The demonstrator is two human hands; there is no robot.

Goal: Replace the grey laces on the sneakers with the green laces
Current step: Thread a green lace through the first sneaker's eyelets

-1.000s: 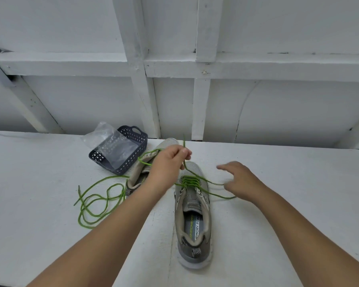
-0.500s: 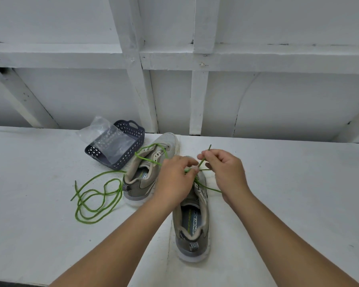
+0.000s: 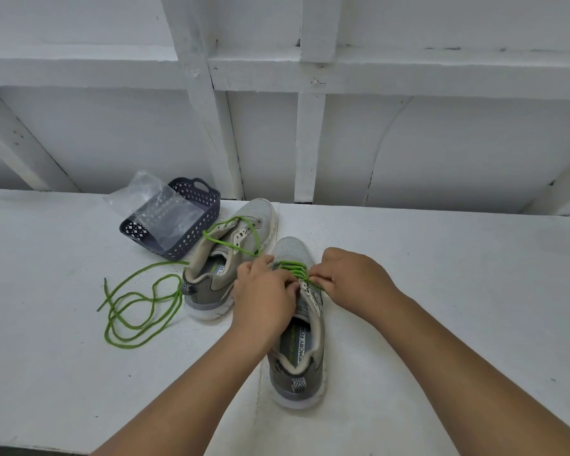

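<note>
Two grey sneakers stand on the white table (image 3: pixel 441 307). The near sneaker (image 3: pixel 298 366) points away from me, and a green lace (image 3: pixel 290 268) crosses its lower eyelets. My left hand (image 3: pixel 264 291) rests curled over the sneaker's left side and tongue; what its fingers hold is hidden. My right hand (image 3: pixel 352 278) pinches the green lace at the right eyelets. The far sneaker (image 3: pixel 231 258) lies to the left with a second green lace (image 3: pixel 139 307) through its front, the rest coiled on the table.
A dark perforated basket (image 3: pixel 191 238) with a clear plastic bag (image 3: pixel 152 205) in it sits at the back left, touching the far sneaker. White wooden beams and wall rise behind the table. The table's near edge runs below my forearms.
Both hands have come down onto the near sneaker. The lace end that my right hand held up above the shoe is now low at the right eyelets.
</note>
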